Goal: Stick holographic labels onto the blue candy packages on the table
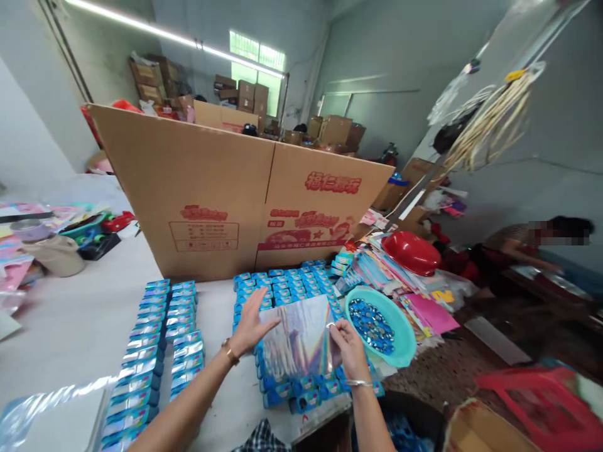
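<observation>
A shiny silvery sheet point(296, 339) with rainbow reflections lies tilted over rows of small blue boxes point(287, 289). At its right edge, my right hand point(346, 345) is closed, thumb and fingers pinching the sheet. My left hand point(252, 326) is at the sheet's left edge, fingers stretched out and thumb apart; whether it touches the sheet I cannot tell. Two more columns of blue boxes point(141, 364) stand on the white table to the left. Right of the sheet is a turquoise basin point(405, 345) holding many small blue and silvery round pieces.
A large cardboard panel point(226, 188) stands upright across the back of the table. A red basin point(412, 251) rests on piled printed sheets. A beige jug point(59, 254) is at far left, a red plastic stool point(541, 402) at lower right. Another person point(518, 245) sits at far right.
</observation>
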`<state>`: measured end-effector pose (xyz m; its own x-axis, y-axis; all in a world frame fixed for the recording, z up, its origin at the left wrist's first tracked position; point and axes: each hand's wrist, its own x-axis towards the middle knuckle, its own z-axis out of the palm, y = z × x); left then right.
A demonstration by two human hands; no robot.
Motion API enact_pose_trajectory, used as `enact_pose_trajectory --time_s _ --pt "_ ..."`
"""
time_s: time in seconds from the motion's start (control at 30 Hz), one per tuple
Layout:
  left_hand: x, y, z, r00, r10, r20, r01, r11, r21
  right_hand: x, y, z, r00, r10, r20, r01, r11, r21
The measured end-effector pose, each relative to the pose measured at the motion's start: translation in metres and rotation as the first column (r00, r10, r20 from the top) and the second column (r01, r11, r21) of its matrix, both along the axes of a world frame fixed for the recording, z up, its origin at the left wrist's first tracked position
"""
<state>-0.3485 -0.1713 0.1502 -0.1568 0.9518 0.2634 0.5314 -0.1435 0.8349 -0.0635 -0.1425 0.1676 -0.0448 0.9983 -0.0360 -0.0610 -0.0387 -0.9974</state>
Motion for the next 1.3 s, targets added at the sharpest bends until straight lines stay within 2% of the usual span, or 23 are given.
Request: enact_pose_trajectory --time_s 0.1,0.17,0.23,0.3,0.37,0.43,0.5,0.57,0.63,0.67,0.7,0.8,0.9,1.03,1.13,1.3 --pt "-0.002 0.009 0.032 0.985 -0.083 -0.153 0.073 0.995 -0.068 -0.002 -0.006 0.02 0.999 0.038 -0.029 -0.037 0.999 0.03" --pt "-0.003 0.009 0.045 0.98 -0.14 -0.142 0.116 0.979 -0.167 0.002 -0.008 0.023 0.999 -0.001 -0.041 0.003 0.999 0.053" --pt "-0.003 0.003 0.053 0.98 -0.199 -0.016 0.188 0.949 -0.254 0.011 -0.009 0.016 0.997 -0.064 -0.036 0.066 0.995 0.07" --pt "0.001 -0.006 0.058 0.958 -0.22 0.184 0.269 0.911 -0.314 0.02 -0.01 0.005 0.993 -0.111 0.03 0.108 0.99 0.087" --pt "0.007 -0.014 0.062 0.915 -0.211 0.343 0.333 0.876 -0.349 0.025 -0.013 -0.005 0.965 -0.158 0.211 0.132 0.982 0.136" --pt "0.014 -0.02 0.065 0.888 -0.21 0.408 0.37 0.855 -0.364 0.02 -0.02 -0.005 0.858 -0.259 0.444 0.14 0.949 0.283" --pt "0.021 -0.023 0.067 0.885 -0.248 0.394 0.399 0.84 -0.368 0.005 -0.029 0.006 0.717 -0.356 0.599 0.037 0.878 0.477" --pt "0.028 -0.024 0.07 0.883 -0.32 0.343 0.436 0.83 -0.348 -0.018 -0.039 0.023 0.642 -0.346 0.684 -0.203 0.783 0.588" --pt "0.034 -0.025 0.076 0.876 -0.384 0.291 0.466 0.83 -0.307 -0.042 -0.045 0.041 0.589 -0.253 0.767 -0.458 0.678 0.575" --pt "0.035 -0.025 0.08 0.87 -0.406 0.279 0.479 0.829 -0.288 -0.052 -0.046 0.048 0.568 -0.223 0.793 -0.531 0.636 0.559" --pt "0.035 -0.026 0.086 0.863 -0.424 0.276 0.493 0.827 -0.272 -0.06 -0.046 0.053 0.553 -0.201 0.808 -0.578 0.606 0.547" --pt "0.031 -0.03 0.108 0.829 -0.465 0.31 0.544 0.8 -0.253 -0.074 -0.041 0.061 0.565 -0.189 0.803 -0.603 0.569 0.558" --pt "0.022 -0.04 0.13 0.804 -0.408 0.432 0.543 0.8 -0.256 -0.078 -0.035 0.064 0.6 -0.221 0.769 -0.612 0.492 0.619" --pt "0.018 -0.054 0.147 0.719 -0.152 0.679 0.472 0.823 -0.316 -0.082 -0.037 0.078 0.614 -0.313 0.725 -0.623 0.373 0.688" --pt "0.021 -0.061 0.156 0.62 -0.024 0.785 0.454 0.826 -0.334 -0.084 -0.045 0.093 0.597 -0.385 0.704 -0.625 0.326 0.709" --pt "0.028 -0.069 0.167 0.536 0.051 0.843 0.43 0.842 -0.325 -0.078 -0.056 0.109 0.557 -0.449 0.698 -0.657 0.275 0.702"
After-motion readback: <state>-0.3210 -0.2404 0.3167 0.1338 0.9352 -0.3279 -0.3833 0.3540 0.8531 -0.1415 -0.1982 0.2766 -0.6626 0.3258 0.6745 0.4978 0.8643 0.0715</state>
